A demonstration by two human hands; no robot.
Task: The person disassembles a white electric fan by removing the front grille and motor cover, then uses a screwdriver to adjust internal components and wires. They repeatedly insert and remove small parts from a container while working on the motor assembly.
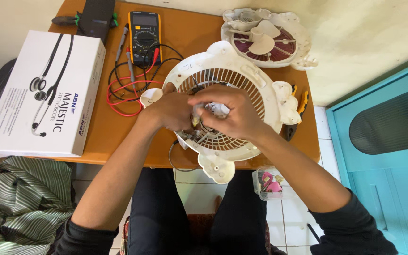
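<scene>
the white fan cover (pixel 242 89) lay flat at the front edge of the desk (pixel 119 137), partly hanging over it. both hands met over its middle. the left hand (pixel 168 111) and the right hand (pixel 230 113) had fingers pinched close on a small part (pixel 196 120) between them, equally near.

White box (pixel 43 94) table-left; multimeter's grey screen (pixel 145 20).

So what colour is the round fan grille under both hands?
White or off-white fan grille, clearest in the head view.
</scene>
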